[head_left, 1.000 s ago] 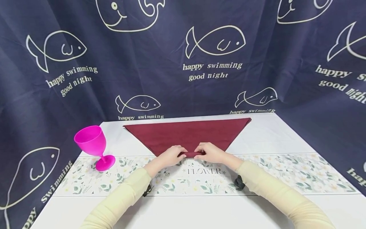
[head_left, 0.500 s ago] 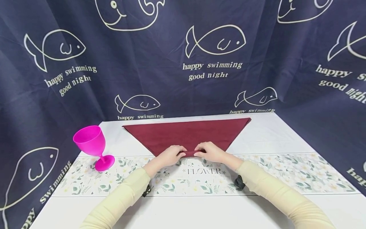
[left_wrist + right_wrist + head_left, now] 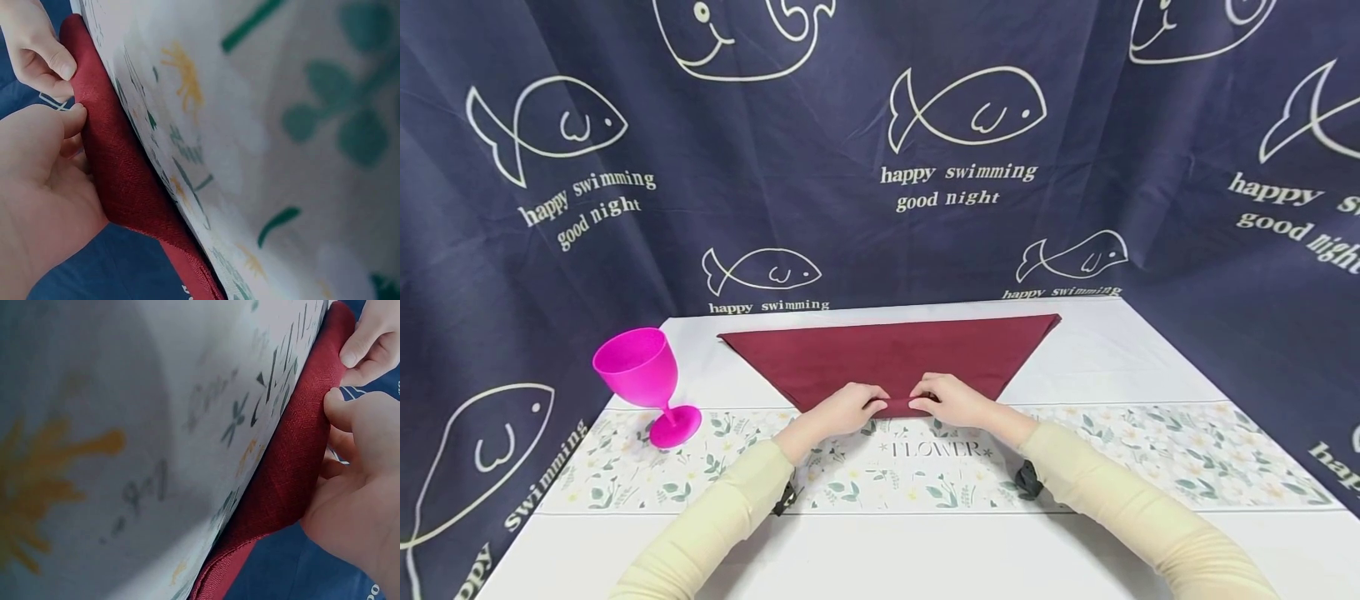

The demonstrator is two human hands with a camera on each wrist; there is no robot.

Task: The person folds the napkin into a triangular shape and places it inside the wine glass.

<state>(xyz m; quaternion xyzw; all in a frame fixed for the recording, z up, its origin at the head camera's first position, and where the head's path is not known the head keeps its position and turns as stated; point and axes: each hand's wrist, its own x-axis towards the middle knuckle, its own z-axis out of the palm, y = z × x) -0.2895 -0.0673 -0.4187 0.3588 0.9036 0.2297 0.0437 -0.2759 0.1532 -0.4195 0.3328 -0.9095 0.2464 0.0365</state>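
Note:
A dark red cloth napkin [image 3: 887, 354] lies folded in a trapezoid, its long side toward the back of the table. Its short near edge is turned over in a narrow fold. My left hand [image 3: 850, 408] pinches this fold left of its middle, and my right hand [image 3: 953, 400] grips it a little to the right. In the left wrist view, the left thumb presses on the red cloth [image 3: 119, 144] with the fingers curled behind it. The right wrist view has the right thumb likewise on the napkin [image 3: 294, 444], fingers partly hidden behind the cloth.
A bright pink goblet [image 3: 638, 367] stands on the left of the table. Beneath the hands runs a floral printed band [image 3: 1120, 458] on the white table covering [image 3: 925, 550]. Behind the table hangs a dark blue curtain [image 3: 850, 208] with fish drawings.
The napkin's far edge and corners have shifted slightly toward the person. Both hands stay at the near fold, almost in the same place. The goblet stands where it was.

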